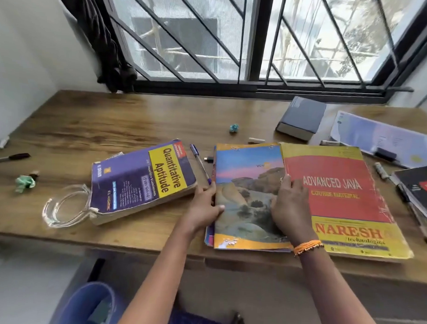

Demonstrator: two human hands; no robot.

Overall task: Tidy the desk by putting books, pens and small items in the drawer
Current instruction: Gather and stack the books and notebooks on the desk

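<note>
A notebook with a desert landscape cover [245,184] lies on a small stack at the desk's front edge. My left hand [204,208] grips its left edge, thumb on the cover. My right hand [290,208] holds its right edge, fingers resting where it meets the red and yellow Advanced Java book [339,197]. A purple Quantitative Aptitude book [144,178] lies to the left. A blue pen [200,163] lies between that book and the notebook. No drawer is visible as open.
A grey thick book [301,117] and a pale folder [382,138] lie at the back right, a black book [419,188] at the right edge. Pens, markers, crumpled paper balls [25,183] and a clear coiled cable [65,206] are scattered on the wooden desk [100,124]. A blue bin [89,305] stands below.
</note>
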